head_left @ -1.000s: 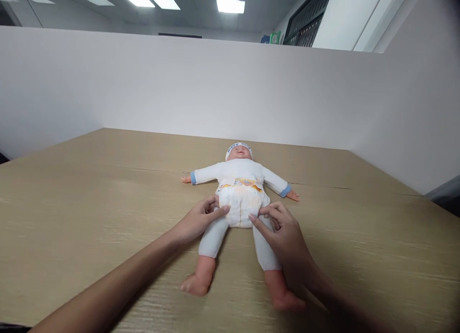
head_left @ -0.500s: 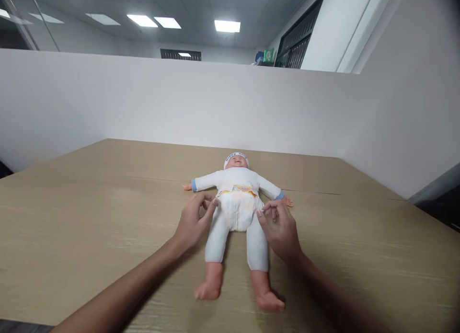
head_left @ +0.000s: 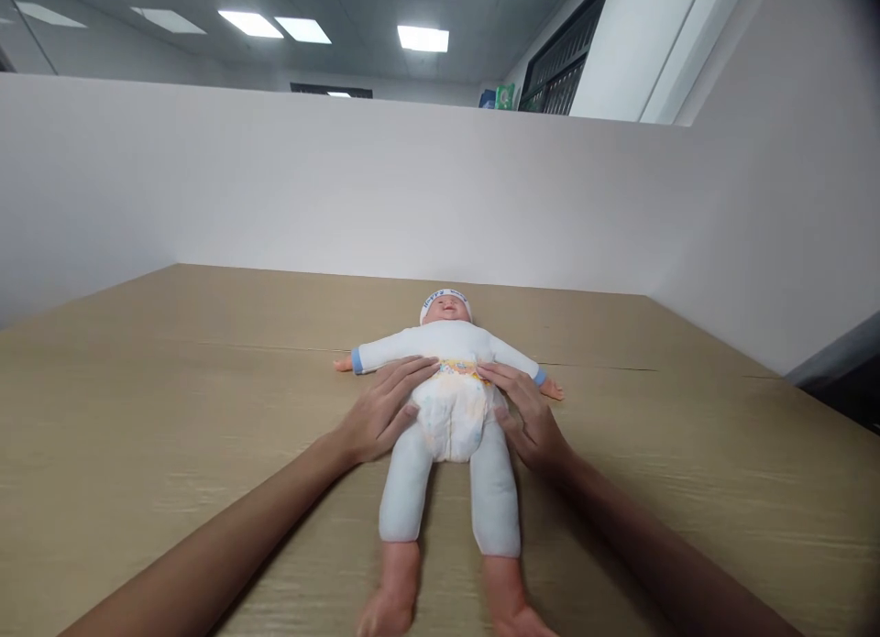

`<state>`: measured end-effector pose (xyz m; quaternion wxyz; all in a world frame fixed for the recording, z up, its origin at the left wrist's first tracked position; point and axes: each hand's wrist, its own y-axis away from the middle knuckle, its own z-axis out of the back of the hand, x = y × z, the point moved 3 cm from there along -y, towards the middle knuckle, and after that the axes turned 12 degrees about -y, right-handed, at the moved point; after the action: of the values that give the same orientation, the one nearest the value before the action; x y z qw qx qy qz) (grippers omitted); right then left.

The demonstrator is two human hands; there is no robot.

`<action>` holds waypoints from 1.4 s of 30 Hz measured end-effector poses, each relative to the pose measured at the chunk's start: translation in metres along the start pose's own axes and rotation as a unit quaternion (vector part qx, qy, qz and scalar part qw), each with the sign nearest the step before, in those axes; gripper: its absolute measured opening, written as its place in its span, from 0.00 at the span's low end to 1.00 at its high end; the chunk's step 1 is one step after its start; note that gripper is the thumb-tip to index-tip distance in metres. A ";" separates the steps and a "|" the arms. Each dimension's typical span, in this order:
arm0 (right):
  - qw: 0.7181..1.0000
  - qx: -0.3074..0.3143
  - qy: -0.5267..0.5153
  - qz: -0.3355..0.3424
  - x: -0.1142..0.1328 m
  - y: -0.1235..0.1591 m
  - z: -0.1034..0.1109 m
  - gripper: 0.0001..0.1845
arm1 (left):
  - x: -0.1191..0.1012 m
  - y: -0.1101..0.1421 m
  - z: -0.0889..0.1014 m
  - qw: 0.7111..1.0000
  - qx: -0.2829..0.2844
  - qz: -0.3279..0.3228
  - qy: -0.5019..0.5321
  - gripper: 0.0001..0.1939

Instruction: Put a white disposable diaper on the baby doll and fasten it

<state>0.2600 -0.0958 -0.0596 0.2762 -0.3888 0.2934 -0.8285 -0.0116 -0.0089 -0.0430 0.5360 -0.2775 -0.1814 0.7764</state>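
A baby doll in white clothes with blue cuffs lies on its back, its head at the far end and its bare feet towards me. Around its hips sits a white diaper with a coloured waistband. My left hand lies flat over the diaper's left side, fingers stretched towards the waistband. On the opposite side my right hand rests in the same way, its fingertips at the waistband. Both hands are open, and the diaper's side edges are partly hidden under them.
The doll lies on a wood-coloured table with a thin seam across it. A white partition rises behind the table, and another wall stands at the right. A dark object shows at the right edge.
Both hands have gone from pinched fingers at the diaper's sides to flattened, outstretched fingers over its waist. The view has shifted, so the doll's feet sit lower in the picture.
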 end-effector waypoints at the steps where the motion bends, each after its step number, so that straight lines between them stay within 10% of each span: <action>1: 1.000 0.008 0.010 0.008 0.001 -0.001 0.000 0.29 | 0.000 0.000 0.000 1.000 0.007 -0.006 -0.007 0.32; 25: 0.991 0.074 0.096 0.051 0.005 0.002 0.010 0.37 | 0.004 0.003 0.002 0.997 -0.007 -0.012 -0.078 0.37; 29: 0.989 0.012 0.146 -0.025 -0.024 0.006 0.021 0.36 | 0.026 0.007 0.010 0.983 -0.078 0.091 -0.138 0.34; 35: 0.955 -0.032 0.199 -0.218 -0.075 -0.004 0.020 0.35 | 0.066 -0.006 0.002 0.933 0.021 0.256 -0.252 0.31; 42: 0.915 -0.077 0.178 -0.354 -0.058 -0.025 0.000 0.22 | 0.042 -0.030 -0.006 0.898 0.055 0.345 -0.269 0.19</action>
<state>0.2855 -0.0396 -0.0704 -0.1231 -0.3340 0.2437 -0.9022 0.0025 0.0413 -0.0404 0.1797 -0.0738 -0.1686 0.9664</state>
